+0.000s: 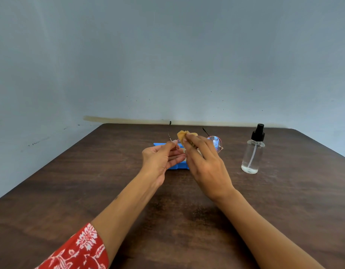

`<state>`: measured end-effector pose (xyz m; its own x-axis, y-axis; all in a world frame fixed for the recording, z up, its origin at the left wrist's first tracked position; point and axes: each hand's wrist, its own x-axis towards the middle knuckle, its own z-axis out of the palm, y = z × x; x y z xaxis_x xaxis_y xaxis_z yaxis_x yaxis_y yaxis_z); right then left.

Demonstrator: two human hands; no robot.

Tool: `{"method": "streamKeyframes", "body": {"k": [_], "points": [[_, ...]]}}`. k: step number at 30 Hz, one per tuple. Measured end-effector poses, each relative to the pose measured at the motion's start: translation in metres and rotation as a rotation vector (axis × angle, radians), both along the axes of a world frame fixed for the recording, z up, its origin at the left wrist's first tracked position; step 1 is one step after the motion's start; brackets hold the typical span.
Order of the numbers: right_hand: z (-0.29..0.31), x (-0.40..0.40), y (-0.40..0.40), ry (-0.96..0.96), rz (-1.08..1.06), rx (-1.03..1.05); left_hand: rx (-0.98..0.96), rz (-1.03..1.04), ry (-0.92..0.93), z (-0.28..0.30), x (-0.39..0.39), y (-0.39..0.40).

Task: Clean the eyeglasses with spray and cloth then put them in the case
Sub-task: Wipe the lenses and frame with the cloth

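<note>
I hold thin-framed round eyeglasses (pixel 216 143) above the middle of the table, temples pointing away from me. My left hand (pixel 160 158) pinches the frame at its left side. My right hand (pixel 203 162) presses a tan cloth (pixel 182 134) against the left lens, which is hidden by the cloth and fingers. The right lens shows to the right of my fingers. A blue case (pixel 175 166) lies on the table under my hands, mostly covered by them.
A clear spray bottle (pixel 252 152) with a black pump top stands upright on the right of the dark wooden table (pixel 90 181). A pale blue wall runs along the table's far edge.
</note>
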<state>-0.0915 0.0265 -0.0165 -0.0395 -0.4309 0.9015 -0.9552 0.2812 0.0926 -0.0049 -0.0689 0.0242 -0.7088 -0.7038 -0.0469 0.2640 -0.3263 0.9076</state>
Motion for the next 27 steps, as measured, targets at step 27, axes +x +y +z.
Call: {"method": "streamKeyframes", "body": {"k": [27], "points": [[0.002, 0.003, 0.0, 0.055, -0.014, 0.059, -0.01, 0.017, -0.004, 0.002, 0.001, -0.003]]}}
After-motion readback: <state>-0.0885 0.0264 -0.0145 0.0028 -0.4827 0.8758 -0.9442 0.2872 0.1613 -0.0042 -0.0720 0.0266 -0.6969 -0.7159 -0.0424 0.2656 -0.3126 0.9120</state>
